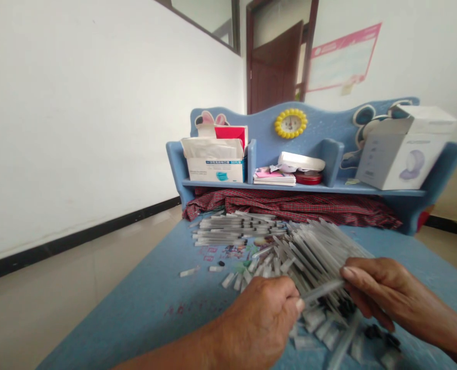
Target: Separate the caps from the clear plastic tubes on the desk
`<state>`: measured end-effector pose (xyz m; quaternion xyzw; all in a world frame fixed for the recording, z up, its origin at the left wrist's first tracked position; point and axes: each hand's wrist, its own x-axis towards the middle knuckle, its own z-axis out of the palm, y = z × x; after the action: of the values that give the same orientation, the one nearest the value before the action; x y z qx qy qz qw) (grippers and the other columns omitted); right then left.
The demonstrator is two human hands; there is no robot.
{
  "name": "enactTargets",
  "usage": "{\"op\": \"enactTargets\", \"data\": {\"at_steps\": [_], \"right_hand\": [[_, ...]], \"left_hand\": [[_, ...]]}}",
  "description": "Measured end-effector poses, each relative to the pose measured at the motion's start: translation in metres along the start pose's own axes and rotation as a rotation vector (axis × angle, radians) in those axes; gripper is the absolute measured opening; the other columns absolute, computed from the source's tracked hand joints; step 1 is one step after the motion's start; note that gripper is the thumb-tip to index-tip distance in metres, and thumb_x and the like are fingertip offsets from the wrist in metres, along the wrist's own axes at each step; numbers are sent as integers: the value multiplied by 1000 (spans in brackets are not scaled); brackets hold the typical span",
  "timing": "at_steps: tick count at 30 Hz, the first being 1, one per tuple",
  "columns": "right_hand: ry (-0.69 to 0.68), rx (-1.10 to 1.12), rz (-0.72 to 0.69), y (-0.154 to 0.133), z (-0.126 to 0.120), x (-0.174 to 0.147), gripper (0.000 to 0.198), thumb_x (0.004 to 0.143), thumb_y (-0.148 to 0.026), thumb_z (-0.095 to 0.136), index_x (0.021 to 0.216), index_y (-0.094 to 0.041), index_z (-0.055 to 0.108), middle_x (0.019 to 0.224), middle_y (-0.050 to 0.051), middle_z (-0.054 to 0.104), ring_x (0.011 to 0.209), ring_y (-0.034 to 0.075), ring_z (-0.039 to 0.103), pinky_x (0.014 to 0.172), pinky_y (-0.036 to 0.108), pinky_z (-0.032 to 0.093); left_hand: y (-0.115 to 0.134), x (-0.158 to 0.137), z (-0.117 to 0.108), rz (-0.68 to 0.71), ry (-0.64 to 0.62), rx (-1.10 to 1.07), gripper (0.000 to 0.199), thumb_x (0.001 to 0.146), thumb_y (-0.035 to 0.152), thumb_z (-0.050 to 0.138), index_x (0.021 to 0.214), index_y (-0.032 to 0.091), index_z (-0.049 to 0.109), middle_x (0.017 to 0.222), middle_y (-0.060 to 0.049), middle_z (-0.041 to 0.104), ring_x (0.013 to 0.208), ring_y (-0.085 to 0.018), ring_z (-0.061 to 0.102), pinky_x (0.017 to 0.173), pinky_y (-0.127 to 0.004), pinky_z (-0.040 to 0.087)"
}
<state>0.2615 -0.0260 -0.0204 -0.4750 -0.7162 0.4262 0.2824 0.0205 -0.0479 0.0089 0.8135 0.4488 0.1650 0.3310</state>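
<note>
1. Two bare hands meet above the near part of the blue desk (pixel 136 313), a clear tube (pixel 323 291) stretched between them.
2. Left hand (pixel 269 313): its grip is closed round one end of the tube, thumb and fingers together.
3. Right hand (pixel 382 288): its grip pinches the other end between thumb and fingers.
4. Just beyond the tube lies a heap of long clear tubes (pixel 324 246); short whitish caps (pixel 228 280) are scattered near it, and small black pieces (pixel 375 331) lie below the right hand.
5. Farther left, slim sticks with black parts (pixel 240 226) lie in rows near a red checked cloth (pixel 290 205).
6. On the blue shelf (pixel 247 123), a white carton (pixel 213 167) shows a blue mask picture and a blue strip; "50" seems legible, the other characters are blurred.
7. At the shelf's right, a white box (pixel 390 159) bears a lilac curved shape and print too small to read.
8. Writing on the pink-edged poster (pixel 344 59) is also illegible, as are the desk's worn reddish letters.
</note>
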Motion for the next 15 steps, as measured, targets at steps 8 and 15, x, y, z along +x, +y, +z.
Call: {"op": "enactTargets", "data": {"at_steps": [8, 15], "right_hand": [[-3, 89, 37, -3, 2, 1, 48, 80, -65, 48, 76, -18, 56, 51, -2, 53, 33, 5, 42, 31, 15, 29], [-39, 165, 9, -6, 0, 1, 44, 80, -62, 52, 84, -19, 54, 61, -1, 60, 37, 6, 50, 35, 16, 35]], "left_hand": [[-6, 4, -3, 47, 19, 28, 25, 90, 30, 40, 71, 19, 51, 64, 2, 55, 64, -13, 53, 58, -23, 35], [-6, 4, -4, 40, -5, 38, 24, 90, 28, 39, 72, 20, 52, 65, 2, 56, 64, -13, 52, 59, -23, 34]]}}
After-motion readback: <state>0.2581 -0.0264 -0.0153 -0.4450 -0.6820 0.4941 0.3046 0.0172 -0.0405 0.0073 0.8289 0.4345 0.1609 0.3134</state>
